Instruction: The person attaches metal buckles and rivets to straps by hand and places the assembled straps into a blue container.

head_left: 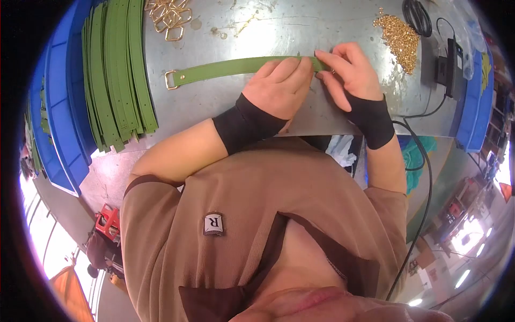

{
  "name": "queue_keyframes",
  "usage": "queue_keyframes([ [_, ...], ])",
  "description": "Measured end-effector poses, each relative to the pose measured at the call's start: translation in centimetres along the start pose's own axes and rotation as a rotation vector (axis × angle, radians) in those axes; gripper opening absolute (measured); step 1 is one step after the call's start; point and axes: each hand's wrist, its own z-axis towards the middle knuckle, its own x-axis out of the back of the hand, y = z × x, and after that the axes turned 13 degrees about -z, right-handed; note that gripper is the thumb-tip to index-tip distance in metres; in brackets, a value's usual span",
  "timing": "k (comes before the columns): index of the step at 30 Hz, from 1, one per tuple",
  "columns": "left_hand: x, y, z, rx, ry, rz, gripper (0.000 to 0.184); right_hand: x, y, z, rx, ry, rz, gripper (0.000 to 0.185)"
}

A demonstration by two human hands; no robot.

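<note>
A long green strap (225, 67) lies across the metal table, with a gold rectangular ring (170, 80) and a small gold rivet at its left end. My left hand (279, 86) is closed over the strap near its right end, fingers bent together and the back of the hand up. Just beside it, my right hand (351, 72) holds the strap's tip between thumb and forefinger. A small gold spot shows at the right fingers; I cannot tell whether it is a stud or a finger ring. Both wrists wear black bands.
Many green straps (115, 75) lie stacked at the left beside a blue bin (64, 107). Gold rings (170, 19) sit at the back left. At the right are a heap of small gold studs (399, 43), a coiled black cable (417, 17) and another blue bin (476, 107).
</note>
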Motion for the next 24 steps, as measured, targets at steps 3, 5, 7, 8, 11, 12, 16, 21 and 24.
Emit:
queue_keyframes([
  [3, -0.3, 0.1, -0.1, -0.022, -0.022, 0.018, 0.043, 0.0, -1.2, -0.3, 0.007, 0.031, -0.037, 0.03],
  [5, -0.3, -0.1, 0.0, -0.039, -0.024, 0.035, 0.044, 0.1, -1.1, -0.3, 0.021, 0.057, -0.053, 0.03],
  [7, -0.3, -0.1, -0.1, -0.038, -0.025, 0.041, 0.046, -0.3, -0.6, -0.6, 0.166, 0.139, -0.161, 0.032],
  [8, -0.2, -0.1, -0.1, -0.038, -0.027, 0.039, 0.046, -0.3, -0.6, -0.8, 0.163, 0.139, -0.16, 0.032],
  [11, 0.2, 0.0, 0.0, -0.015, -0.031, 0.003, 0.048, -0.2, -0.4, -1.1, 0.19, 0.153, -0.184, 0.033],
  [12, 0.0, -0.1, -0.1, -0.019, -0.013, 0.004, 0.049, -0.2, -0.2, -1.2, 0.197, 0.141, -0.179, 0.031],
  [16, 0.0, -0.1, -0.1, -0.015, -0.027, -0.009, 0.051, 0.2, 0.4, -1.1, 0.052, 0.087, 0.115, 0.022],
  [21, -0.2, -0.1, -0.1, -0.004, -0.033, -0.015, 0.052, 0.9, -0.8, 2.7, -0.288, 0.258, 0.125, 0.014],
  [24, -0.1, -0.2, -0.2, -0.005, -0.027, 0.002, 0.053, -0.6, 1.6, 5.8, -0.366, 0.221, 0.188, 0.026],
])
